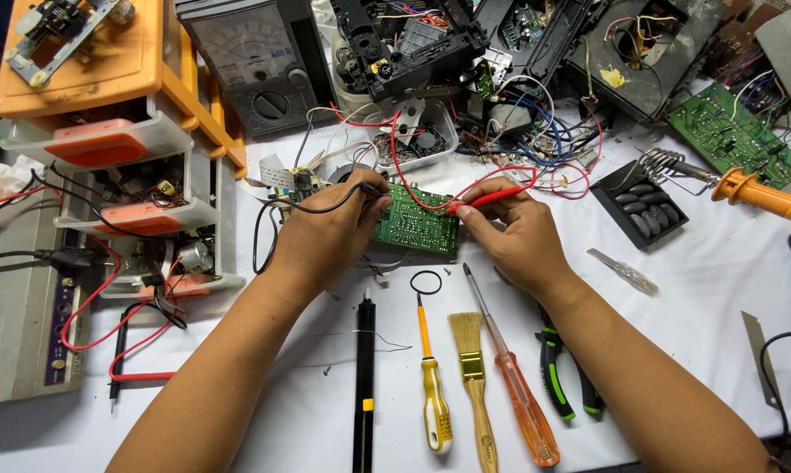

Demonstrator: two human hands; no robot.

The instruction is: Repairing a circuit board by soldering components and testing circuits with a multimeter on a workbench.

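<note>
flat green circuit board (416, 223), thin red probe (487, 198)

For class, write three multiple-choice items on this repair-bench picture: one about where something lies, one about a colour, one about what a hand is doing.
1. Where does the paintbrush lie?
A. between the yellow-handled screwdriver and the orange-handled screwdriver
B. on the orange drawer unit
C. beside the soldering iron

2. What colour is the probe in the right hand?
A. black
B. red
C. yellow

3. What is the left hand doing?
A. resting flat on the white table
B. lifting the pliers
C. holding a black probe to the green circuit board

Answers: 1 A, the brush lies in the tool row between the two screwdrivers. 2 B, the red probe with its red lead is pinched in that hand's fingers. 3 C, the fingers close on the black probe at the board's edge.
</note>
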